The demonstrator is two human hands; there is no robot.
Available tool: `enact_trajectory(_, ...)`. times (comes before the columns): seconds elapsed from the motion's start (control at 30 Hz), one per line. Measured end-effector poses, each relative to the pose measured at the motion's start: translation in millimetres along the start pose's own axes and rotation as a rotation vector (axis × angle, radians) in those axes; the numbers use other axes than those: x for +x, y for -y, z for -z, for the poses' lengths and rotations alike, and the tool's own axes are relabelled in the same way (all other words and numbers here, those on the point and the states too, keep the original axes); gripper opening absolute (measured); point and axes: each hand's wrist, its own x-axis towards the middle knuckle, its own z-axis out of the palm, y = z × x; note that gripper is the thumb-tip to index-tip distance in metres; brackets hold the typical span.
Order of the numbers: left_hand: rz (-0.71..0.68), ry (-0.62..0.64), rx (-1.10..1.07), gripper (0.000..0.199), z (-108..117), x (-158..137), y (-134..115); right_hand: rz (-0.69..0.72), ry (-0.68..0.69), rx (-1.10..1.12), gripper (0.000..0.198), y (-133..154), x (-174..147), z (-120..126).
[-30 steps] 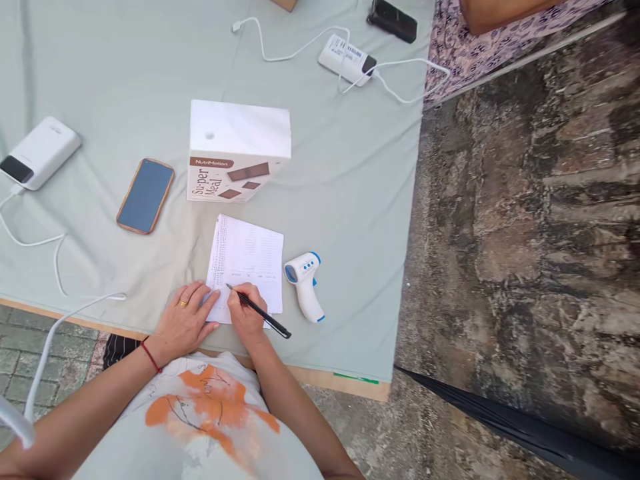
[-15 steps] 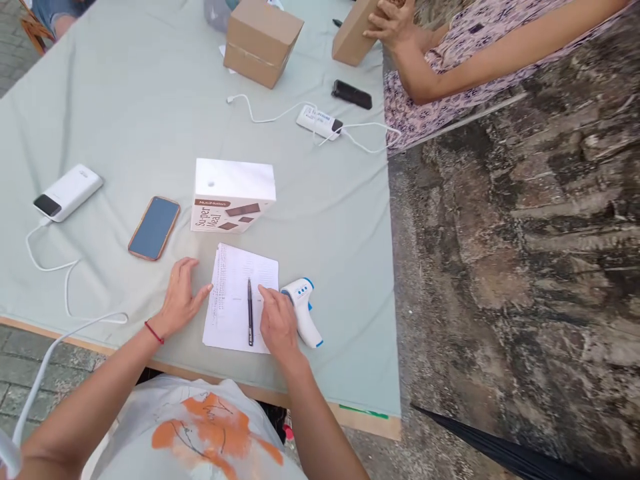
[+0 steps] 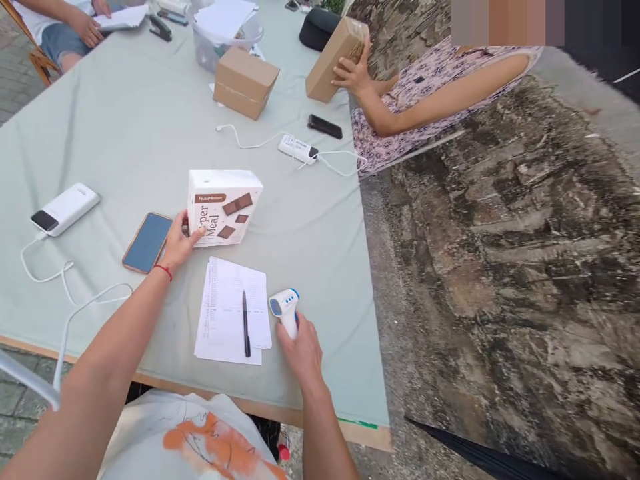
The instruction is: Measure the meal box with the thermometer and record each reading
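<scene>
The person's left grip (image 3: 180,241) is closed on the left edge of a white box (image 3: 233,212) labelled "NutriMotion", thumb across its printed front; whether the box touches the counter (image 3: 150,133) cannot be told. The right grip (image 3: 303,350) is wrapped around the handle of a white-and-blue thermometer gun (image 3: 285,303), just right of the papers (image 3: 220,340). A black pen (image 3: 246,327) lies across those sheets — the phone (image 3: 147,243) rests beside the left grip. Farther off stand 2 brown cartons (image 3: 245,83), 1 held by a co-worker's hand (image 3: 355,75).
</scene>
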Motion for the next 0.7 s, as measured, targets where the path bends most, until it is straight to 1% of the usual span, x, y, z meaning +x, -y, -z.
enact_trajectory(0.07, 0.026, -0.038, 0.017, 0.065, 4, -9, -3, -0.043, 0.005, 0.214, 0.052, 21, -2, -2)
enact_trajectory(0.1, 0.031, -0.047, 0.061, 0.064, 6, -13, -3, -0.051, 0.027, 0.344, 0.050, 35, -3, -4)
enact_trajectory(0.13, 0.026, -0.047, 0.119, 0.065, 8, -17, -3, -0.048, 0.088, 0.476, 0.048, 50, -3, -6)
enact_trajectory(0.2, -0.011, -0.029, 0.219, 0.068, 9, -23, -3, -0.013, 0.231, 0.705, 0.041, 82, 0, -12)
enact_trajectory(0.27, -0.055, -0.026, 0.261, 0.071, 9, -25, -1, 0.068, 0.269, 0.865, 0.038, 114, 8, -20)
enact_trajectory(0.33, -0.078, -0.037, 0.273, 0.073, 8, -25, 0, 0.141, 0.269, 0.932, 0.037, 143, 21, -31)
enact_trajectory(0.4, -0.092, -0.041, 0.276, 0.073, 7, -25, 2, 0.162, 0.278, 0.965, 0.038, 166, 36, -41)
enact_trajectory(0.47, -0.103, -0.036, 0.277, 0.073, 7, -25, 4, 0.175, 0.269, 0.976, 0.039, 181, 47, -50)
enact_trajectory(0.57, -0.115, -0.033, 0.276, 0.072, 7, -26, 5, 0.198, 0.243, 0.948, 0.039, 191, 55, -56)
enact_trajectory(0.7, -0.111, -0.030, 0.284, 0.072, 7, -28, 6, 0.208, 0.218, 0.901, 0.044, 191, 56, -59)
